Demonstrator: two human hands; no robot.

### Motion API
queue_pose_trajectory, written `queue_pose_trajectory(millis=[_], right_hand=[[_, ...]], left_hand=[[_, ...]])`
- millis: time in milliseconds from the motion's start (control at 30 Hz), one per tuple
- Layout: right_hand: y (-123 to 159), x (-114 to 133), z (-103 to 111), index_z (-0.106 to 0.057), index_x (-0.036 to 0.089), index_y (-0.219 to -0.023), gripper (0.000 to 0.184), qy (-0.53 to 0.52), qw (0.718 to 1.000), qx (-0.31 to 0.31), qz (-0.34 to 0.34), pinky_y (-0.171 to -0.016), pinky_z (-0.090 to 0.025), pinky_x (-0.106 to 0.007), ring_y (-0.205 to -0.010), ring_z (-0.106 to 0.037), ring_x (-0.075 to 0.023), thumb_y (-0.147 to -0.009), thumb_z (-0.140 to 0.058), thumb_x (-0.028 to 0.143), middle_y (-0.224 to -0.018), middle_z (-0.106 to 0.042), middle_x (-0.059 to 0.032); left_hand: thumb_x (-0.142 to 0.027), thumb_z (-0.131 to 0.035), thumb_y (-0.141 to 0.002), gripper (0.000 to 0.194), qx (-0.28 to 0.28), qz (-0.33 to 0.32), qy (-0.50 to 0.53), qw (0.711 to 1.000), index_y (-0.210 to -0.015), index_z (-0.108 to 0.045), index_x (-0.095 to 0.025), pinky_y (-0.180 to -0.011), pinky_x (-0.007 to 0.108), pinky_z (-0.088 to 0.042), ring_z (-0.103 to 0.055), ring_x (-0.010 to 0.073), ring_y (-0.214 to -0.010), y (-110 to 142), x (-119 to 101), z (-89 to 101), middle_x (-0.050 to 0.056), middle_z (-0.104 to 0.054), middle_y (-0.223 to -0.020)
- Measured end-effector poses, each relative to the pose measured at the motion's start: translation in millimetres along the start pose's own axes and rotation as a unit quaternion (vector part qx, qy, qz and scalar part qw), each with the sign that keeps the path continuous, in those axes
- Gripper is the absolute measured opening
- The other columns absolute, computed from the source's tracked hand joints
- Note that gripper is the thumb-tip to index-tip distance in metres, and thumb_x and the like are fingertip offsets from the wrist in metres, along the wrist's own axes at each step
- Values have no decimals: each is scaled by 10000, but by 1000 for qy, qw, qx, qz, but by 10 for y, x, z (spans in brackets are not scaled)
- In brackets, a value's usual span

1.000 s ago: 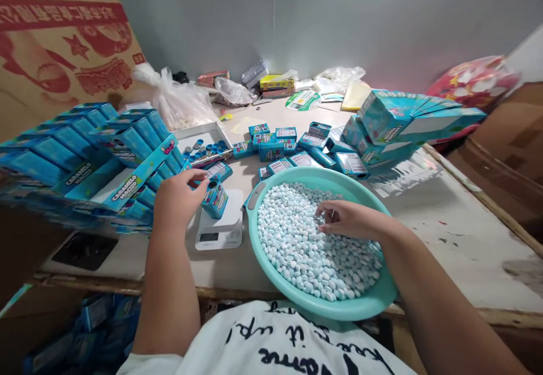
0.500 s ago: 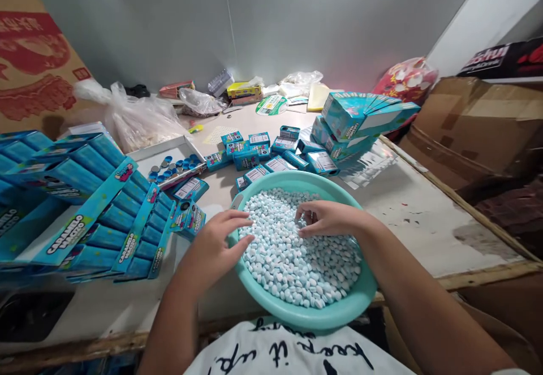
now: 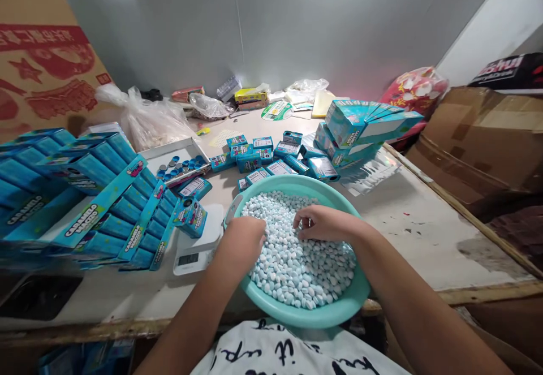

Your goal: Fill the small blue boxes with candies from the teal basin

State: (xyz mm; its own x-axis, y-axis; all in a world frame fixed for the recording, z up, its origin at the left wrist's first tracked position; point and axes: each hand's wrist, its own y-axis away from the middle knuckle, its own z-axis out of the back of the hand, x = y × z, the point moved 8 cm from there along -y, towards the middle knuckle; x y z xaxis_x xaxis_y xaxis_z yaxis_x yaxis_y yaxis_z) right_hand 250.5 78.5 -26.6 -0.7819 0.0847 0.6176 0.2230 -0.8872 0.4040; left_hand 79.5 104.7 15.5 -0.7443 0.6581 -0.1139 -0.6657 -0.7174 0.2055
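Note:
A teal plastic basin point(image 3: 354, 250) holds a large heap of pale blue oval candies point(image 3: 297, 267) close to the table's front edge. My left hand point(image 3: 241, 245) rests at the basin's left side, its fingers curled down and hidden among the candies. My right hand point(image 3: 318, 222) is bent over the heap, with its fingertips in the candies. Left of the basin stands a white digital scale point(image 3: 190, 262), carrying a small blue candy box point(image 3: 190, 218).
Blue cardboard display boxes point(image 3: 102, 205) stack up at the left. A white tray point(image 3: 178, 163) holds blue caps and metal discs. Small blue boxes point(image 3: 250, 154) lie behind the basin. Plastic bags point(image 3: 153, 120) sit along the back wall, and brown cartons point(image 3: 475, 143) stand right.
My left hand has moved off the small box on the scale and into the candies at the basin's left side. My right hand stays in the heap. The view has swung slightly.

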Motion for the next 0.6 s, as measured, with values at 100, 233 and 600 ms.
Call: queue_pose_trajectory(millis=[100, 233, 600], right_hand=[[-27, 16, 3, -748, 236, -998, 257, 16, 1000, -11, 9, -598, -406, -265, -737, -638, -181, -799, -685, 386, -877, -729, -28], [-73, 22, 12, -756, 215, -905, 185, 28, 999, -33, 31, -614, -401, -264, -728, -618, -172, -826, -626, 320, -827, -718, -29], [-76, 65, -48, -711, 179, -841, 286, 10, 999, -15, 34, -625, -438, -270, -739, -596, -182, -779, -702, 458, -790, -680, -38]], left_hand=[[-221, -566, -912, 175, -49, -23, 51, 997, -877, -735, -190, -792, 379, -509, -700, 276, -905, -26, 68, -62, 92, -751, -918], [-190, -553, -931, 180, -124, -92, 133, 979, -914, -731, -203, -792, 317, -491, -668, 208, -897, 9, 76, -51, 52, -721, -900], [-154, -558, -918, 128, -174, -161, 219, 947, -943, -678, -190, -865, 325, -486, -635, 191, -911, 160, 11, 73, 49, -713, -942]])
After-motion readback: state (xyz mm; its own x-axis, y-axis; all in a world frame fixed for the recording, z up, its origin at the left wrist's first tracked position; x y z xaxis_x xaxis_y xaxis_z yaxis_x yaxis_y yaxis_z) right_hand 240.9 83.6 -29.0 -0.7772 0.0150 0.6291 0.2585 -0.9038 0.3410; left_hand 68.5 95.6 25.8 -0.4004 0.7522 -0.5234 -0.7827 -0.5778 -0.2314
